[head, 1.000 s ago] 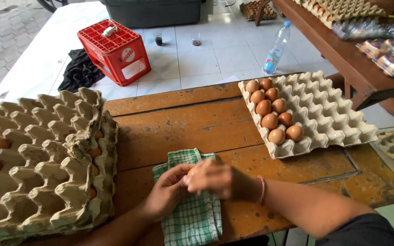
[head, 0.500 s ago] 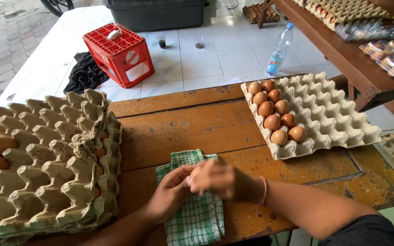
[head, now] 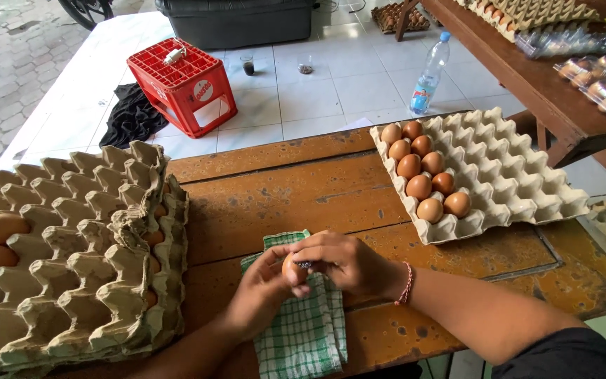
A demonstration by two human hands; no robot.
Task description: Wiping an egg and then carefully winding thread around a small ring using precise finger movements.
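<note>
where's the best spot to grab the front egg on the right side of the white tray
Take that egg by its rounded upper half, from straight above. It sits upright in a cup, so only the top is exposed; the empty cups to its right leave room for fingertips.

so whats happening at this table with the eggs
A person holds one brown egg between both hands, left hand and right hand, over a green checked cloth on the wooden table. To the right, a grey tray holds eight brown eggs. A stack of trays sits to the left.
</note>
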